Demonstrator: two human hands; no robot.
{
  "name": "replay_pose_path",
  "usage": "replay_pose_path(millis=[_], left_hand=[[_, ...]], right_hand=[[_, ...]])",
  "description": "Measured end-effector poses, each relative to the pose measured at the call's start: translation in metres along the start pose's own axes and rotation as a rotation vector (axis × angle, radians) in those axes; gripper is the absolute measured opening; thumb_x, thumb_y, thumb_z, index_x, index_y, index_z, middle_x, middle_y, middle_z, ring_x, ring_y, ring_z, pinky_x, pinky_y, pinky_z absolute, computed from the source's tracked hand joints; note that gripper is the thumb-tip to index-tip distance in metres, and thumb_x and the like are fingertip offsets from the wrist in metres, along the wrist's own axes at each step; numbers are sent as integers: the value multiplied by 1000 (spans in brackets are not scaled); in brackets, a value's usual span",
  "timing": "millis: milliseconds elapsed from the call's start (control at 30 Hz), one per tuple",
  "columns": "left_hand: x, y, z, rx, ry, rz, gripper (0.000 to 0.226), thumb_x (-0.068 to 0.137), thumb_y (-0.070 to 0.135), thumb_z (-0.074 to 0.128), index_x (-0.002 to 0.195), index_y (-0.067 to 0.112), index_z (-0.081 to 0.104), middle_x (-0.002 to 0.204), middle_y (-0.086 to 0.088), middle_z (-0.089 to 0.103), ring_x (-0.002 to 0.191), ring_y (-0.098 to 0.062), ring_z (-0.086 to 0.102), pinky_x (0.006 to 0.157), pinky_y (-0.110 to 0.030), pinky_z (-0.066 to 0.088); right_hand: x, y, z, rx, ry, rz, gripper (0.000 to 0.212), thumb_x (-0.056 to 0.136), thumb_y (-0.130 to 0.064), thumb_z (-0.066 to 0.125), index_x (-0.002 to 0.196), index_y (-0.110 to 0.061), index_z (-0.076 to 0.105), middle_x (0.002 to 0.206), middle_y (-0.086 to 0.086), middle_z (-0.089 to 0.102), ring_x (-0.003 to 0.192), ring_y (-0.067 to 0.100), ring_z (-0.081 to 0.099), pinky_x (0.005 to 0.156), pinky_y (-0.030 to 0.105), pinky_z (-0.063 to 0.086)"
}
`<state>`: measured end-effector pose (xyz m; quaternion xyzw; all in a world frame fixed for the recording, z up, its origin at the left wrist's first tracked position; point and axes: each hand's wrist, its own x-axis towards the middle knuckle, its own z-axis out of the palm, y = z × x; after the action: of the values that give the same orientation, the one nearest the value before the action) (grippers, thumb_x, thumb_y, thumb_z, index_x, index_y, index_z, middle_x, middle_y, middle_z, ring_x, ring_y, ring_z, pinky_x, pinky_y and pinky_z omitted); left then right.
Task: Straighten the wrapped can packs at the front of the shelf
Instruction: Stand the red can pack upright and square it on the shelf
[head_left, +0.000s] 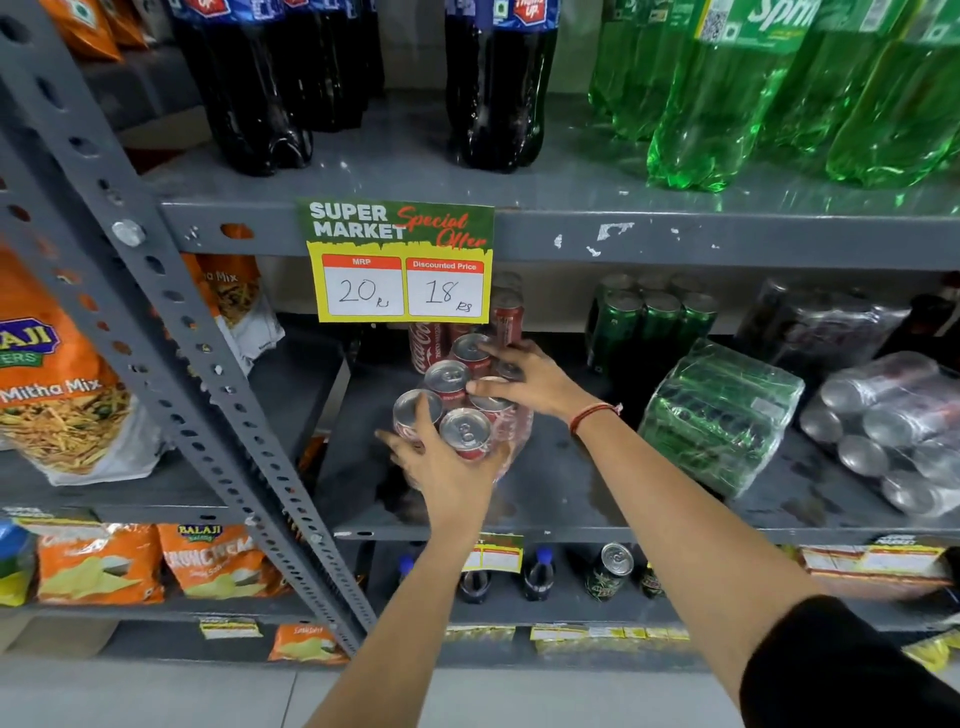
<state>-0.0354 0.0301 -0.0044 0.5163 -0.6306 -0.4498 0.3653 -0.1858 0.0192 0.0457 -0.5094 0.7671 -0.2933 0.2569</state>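
Note:
A plastic-wrapped pack of red cola cans (465, 410) stands upright on the grey middle shelf (561, 499), near its front left. My left hand (441, 467) grips the pack's near end from below and in front, thumb between two can tops. My right hand (524, 382) lies over the far right cans, fingers spread across their tops. A wrapped pack of green cans (719, 415) lies tilted on its side to the right. Further right, a wrapped pack of silver-topped cans (893, 431) also lies tipped over.
Loose red cans (506, 312) and green cans (654, 317) stand behind the packs. A price sign (397, 262) hangs from the shelf above, which carries dark and green bottles. A perforated grey upright (171, 332) runs along the left, with snack bags beyond it.

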Motion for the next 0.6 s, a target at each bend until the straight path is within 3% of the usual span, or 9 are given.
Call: replay_pose_path(millis=[67, 167, 233, 333, 433, 533, 600], left_hand=[[14, -2, -15, 38, -63, 49, 105, 60, 28, 86, 144, 33, 23, 157, -23, 5, 144, -40, 9, 112, -52, 27], [51, -2, -48, 137, -300, 103, 106, 54, 30, 88, 142, 37, 30, 149, -6, 37, 136, -26, 37, 110, -47, 34], [76, 0, -64, 204, -485, 125, 108, 46, 37, 88, 138, 46, 31, 146, 3, 42, 131, -20, 44, 109, -48, 37], [105, -1, -75, 332, -658, 185, 110, 52, 20, 87, 136, 55, 26, 146, 6, 42, 131, -18, 44, 108, -45, 39], [105, 9, -78, 388, -674, 212, 107, 60, 8, 82, 138, 52, 25, 150, 5, 36, 133, -20, 41, 105, -38, 42], [96, 6, -75, 377, -583, 203, 104, 65, -1, 78, 144, 42, 26, 149, -1, 38, 127, -25, 48, 86, -26, 46], [95, 1, -73, 382, -566, 220, 105, 65, 0, 79, 144, 42, 24, 151, -1, 36, 129, -23, 46, 88, -26, 46]], right_hand=[[-5, 4, 9, -35, 110, 34, 75, 74, -62, 67, 140, -37, 43, 141, 12, 39, 130, 36, 41, 112, 42, 33], [-19, 8, 24, -72, 272, 89, 78, 74, -69, 59, 142, -37, 39, 125, 16, 44, 120, 40, 44, 103, 46, 42], [-33, 3, 36, -113, 354, 133, 79, 78, -69, 53, 145, -33, 33, 126, 19, 41, 120, 42, 39, 97, 45, 42], [-50, -11, 60, -178, 465, 232, 80, 83, -70, 44, 148, -27, 28, 131, 21, 38, 119, 42, 36, 89, 45, 43], [-55, -16, 71, -162, 512, 274, 79, 85, -69, 41, 149, -26, 24, 131, 24, 37, 117, 42, 35, 88, 46, 44], [-54, -14, 68, -117, 508, 253, 78, 85, -66, 45, 149, -26, 25, 132, 24, 37, 118, 42, 35, 91, 45, 41], [-53, -13, 67, -95, 502, 234, 78, 85, -65, 47, 149, -25, 25, 133, 24, 37, 120, 42, 34, 93, 46, 40]])
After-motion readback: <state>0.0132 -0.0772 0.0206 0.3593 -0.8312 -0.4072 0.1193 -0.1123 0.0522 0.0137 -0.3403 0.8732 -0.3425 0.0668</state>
